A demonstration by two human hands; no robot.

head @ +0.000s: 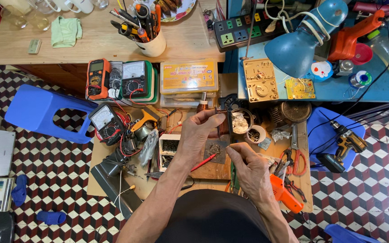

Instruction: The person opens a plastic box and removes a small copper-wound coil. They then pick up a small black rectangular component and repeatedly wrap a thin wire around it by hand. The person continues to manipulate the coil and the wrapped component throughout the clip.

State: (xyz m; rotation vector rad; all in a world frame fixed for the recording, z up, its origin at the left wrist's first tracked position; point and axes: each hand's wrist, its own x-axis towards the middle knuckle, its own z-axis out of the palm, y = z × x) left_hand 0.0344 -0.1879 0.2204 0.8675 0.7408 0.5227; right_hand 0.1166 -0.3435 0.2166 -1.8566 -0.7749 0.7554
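Left hand (202, 130) is pinched shut on a small dark part (222, 128), held up over the low wooden bench (190, 177) just beside a round tin (241, 121). Right hand (248, 164) is closed on something thin, can't tell what. The part looks light, stiff and a bit fiddly, so I'd grip its body at the edges, not any thin bits.

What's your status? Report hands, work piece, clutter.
Left hand pinching a small dark part, raised. Right hand holding a thin tool, tip unclear. Small pots and scissors close by.
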